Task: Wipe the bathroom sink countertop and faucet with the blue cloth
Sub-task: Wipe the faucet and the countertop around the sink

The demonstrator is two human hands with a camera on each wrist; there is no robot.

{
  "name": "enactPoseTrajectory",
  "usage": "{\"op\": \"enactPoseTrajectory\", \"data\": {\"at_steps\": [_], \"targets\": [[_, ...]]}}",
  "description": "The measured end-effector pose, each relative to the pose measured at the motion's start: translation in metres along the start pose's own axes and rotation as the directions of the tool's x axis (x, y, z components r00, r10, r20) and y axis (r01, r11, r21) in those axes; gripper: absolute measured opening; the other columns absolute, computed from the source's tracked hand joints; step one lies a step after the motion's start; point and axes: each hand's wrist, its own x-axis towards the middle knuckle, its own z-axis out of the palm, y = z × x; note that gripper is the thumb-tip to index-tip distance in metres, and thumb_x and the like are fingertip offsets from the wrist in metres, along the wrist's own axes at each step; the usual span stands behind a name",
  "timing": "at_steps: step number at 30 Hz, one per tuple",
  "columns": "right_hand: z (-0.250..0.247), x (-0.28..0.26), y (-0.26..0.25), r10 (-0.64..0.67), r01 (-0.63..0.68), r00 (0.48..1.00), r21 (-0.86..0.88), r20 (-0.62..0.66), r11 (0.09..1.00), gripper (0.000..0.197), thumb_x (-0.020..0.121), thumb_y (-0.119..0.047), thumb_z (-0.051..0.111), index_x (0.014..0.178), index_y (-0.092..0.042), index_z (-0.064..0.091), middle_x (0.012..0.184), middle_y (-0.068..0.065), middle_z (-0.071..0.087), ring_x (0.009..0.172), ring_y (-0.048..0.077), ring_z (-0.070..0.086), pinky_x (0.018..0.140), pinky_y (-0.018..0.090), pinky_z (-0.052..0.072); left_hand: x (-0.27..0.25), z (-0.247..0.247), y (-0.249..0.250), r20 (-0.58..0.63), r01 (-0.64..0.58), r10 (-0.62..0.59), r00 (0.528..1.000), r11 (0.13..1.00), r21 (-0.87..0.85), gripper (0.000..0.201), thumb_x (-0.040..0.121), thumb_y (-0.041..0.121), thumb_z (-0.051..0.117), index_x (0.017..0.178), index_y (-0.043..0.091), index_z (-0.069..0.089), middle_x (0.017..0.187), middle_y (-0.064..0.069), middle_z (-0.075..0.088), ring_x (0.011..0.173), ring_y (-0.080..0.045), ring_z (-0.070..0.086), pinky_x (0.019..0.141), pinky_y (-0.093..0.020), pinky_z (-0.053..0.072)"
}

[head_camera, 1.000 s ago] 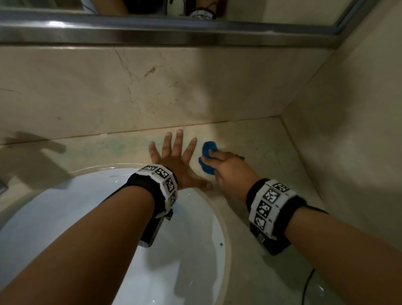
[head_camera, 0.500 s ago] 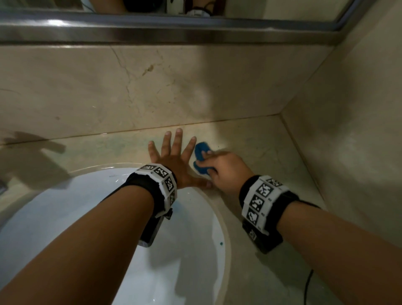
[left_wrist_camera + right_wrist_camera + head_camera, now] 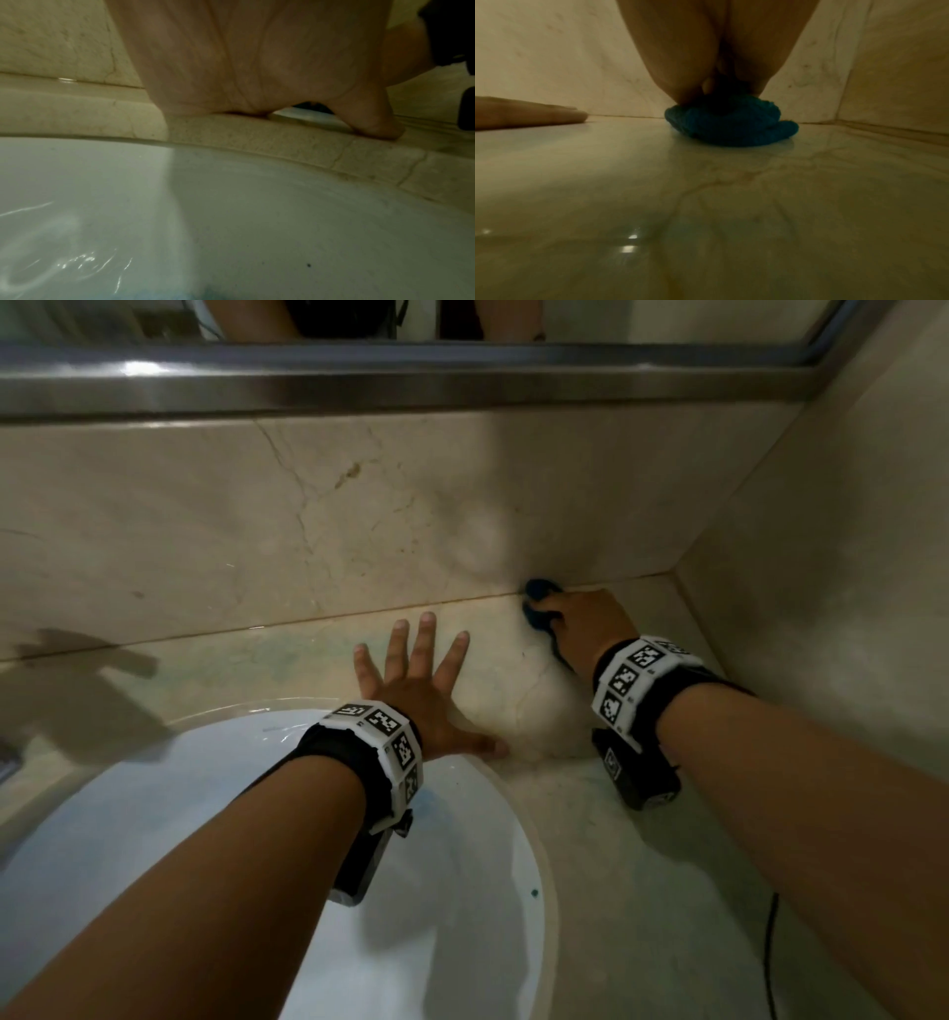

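A bunched blue cloth [image 3: 537, 603] [image 3: 731, 125] lies on the beige marble countertop [image 3: 518, 670] where it meets the back wall. My right hand [image 3: 585, 621] grips the cloth and presses it down on the stone; in the right wrist view the fingers [image 3: 687, 81] curl over the top of the cloth. To its left my left hand [image 3: 416, 680] lies flat on the counter with its fingers spread, just behind the rim of the white sink basin [image 3: 154, 788]. The left wrist view shows the palm [image 3: 244, 60] resting on the counter's edge. No faucet is clearly in view.
A side wall [image 3: 832, 557] closes the counter on the right, forming a corner just beyond the cloth. A steel mirror frame [image 3: 411, 377] runs above the backsplash. A dark cable [image 3: 769, 947] hangs at the lower right. A small blue speck [image 3: 534, 892] sits inside the basin.
My right hand has slid the cloth away from my left hand, back and to the right, up to the rear wall. The left hand has stayed flat in place.
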Motion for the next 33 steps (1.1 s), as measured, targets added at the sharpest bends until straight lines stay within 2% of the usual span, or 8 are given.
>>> {"op": "enactPoseTrajectory", "data": {"at_steps": [4,8,11,17,21,25,28,33], "targets": [[-0.005,0.001,0.013,0.11,-0.11,0.994,0.034,0.005,0.993,0.05,0.093,-0.009,0.05,0.141,-0.017,0.038,0.142,0.014,0.044,0.127,0.032,0.043,0.103,0.029,0.031,-0.001,0.0,0.0,0.002,0.004,-0.004,1.0,1.0,-0.003,0.125,0.053,0.093,0.045,0.14,0.041,-0.028,0.145,0.001,-0.044,0.136,-0.027,-0.037,0.107,-0.063,-0.016],[-0.003,-0.005,0.008,0.215,-0.218,0.97,-0.014,-0.112,0.976,0.039,0.093,-0.009,0.042,0.131,-0.012,0.048,0.129,0.019,0.051,0.118,0.035,0.049,0.097,0.038,0.04,0.0,0.0,0.002,0.005,0.013,-0.013,1.0,1.0,0.003,0.125,0.052,0.093,0.044,0.14,0.041,-0.028,0.145,0.001,-0.044,0.135,-0.027,-0.037,0.107,-0.063,-0.014],[0.001,-0.006,-0.013,0.174,-0.177,0.984,-0.052,-0.047,0.983,0.035,0.096,-0.007,0.04,0.13,-0.007,0.05,0.131,0.018,0.05,0.119,0.033,0.049,0.098,0.036,0.039,0.0,0.0,0.003,0.01,0.023,-0.023,1.0,1.0,0.005,0.125,0.052,0.093,0.044,0.139,0.041,-0.029,0.145,0.001,-0.044,0.135,-0.027,-0.037,0.107,-0.063,-0.014],[0.024,-0.013,-0.057,-0.035,0.036,0.994,-0.009,0.101,0.999,0.043,0.094,-0.016,0.046,0.136,-0.023,0.043,0.135,0.016,0.044,0.119,0.033,0.048,0.102,0.036,0.04,0.0,0.0,0.004,-0.004,0.037,-0.037,0.999,0.999,-0.005,0.128,0.051,0.093,0.045,0.141,0.039,-0.028,0.146,0.001,-0.042,0.136,-0.026,-0.036,0.107,-0.062,-0.015],[0.025,-0.004,-0.043,0.008,-0.013,0.998,0.083,0.06,0.996,0.052,0.078,-0.043,0.064,0.116,-0.008,0.06,0.097,0.015,0.057,0.088,0.028,0.057,0.08,0.036,0.049,0.001,0.002,0.004,-0.019,0.034,-0.034,0.999,0.999,-0.001,0.127,0.052,0.093,0.045,0.14,0.04,-0.029,0.146,0.001,-0.042,0.137,-0.026,-0.035,0.108,-0.062,-0.015],[0.005,-0.001,-0.021,0.023,-0.026,0.999,0.081,0.028,0.996,0.041,0.095,-0.015,0.045,0.136,-0.02,0.046,0.137,0.015,0.047,0.122,0.031,0.048,0.099,0.029,0.036,0.002,0.004,0.002,-0.029,0.033,-0.033,0.999,0.999,0.005,0.126,0.05,0.094,0.044,0.139,0.042,-0.029,0.147,0.002,-0.041,0.137,-0.026,-0.034,0.108,-0.062,-0.015],[0.0,-0.001,-0.003,0.058,-0.058,0.998,0.1,0.0,0.993,0.044,0.096,-0.011,0.044,0.139,-0.018,0.041,0.142,0.014,0.043,0.127,0.03,0.043,0.104,0.028,0.03,0.002,0.004,0.001,-0.031,0.023,-0.023,0.999,1.0,0.008,0.126,0.049,0.095,0.043,0.139,0.042,-0.029,0.147,0.002,-0.041,0.138,-0.027,-0.033,0.108,-0.062,-0.014],[-0.012,-0.005,0.028,0.176,-0.176,0.984,-0.006,0.026,0.984,0.052,0.093,-0.011,0.049,0.143,-0.016,0.035,0.143,0.015,0.041,0.127,0.031,0.043,0.102,0.032,0.034,0.001,0.004,0.001,-0.032,0.017,-0.017,0.999,1.0,0.003,0.125,0.051,0.093,0.044,0.14,0.042,-0.028,0.147,0.002,-0.042,0.137,-0.026,-0.034,0.108,-0.063,-0.014]]}}
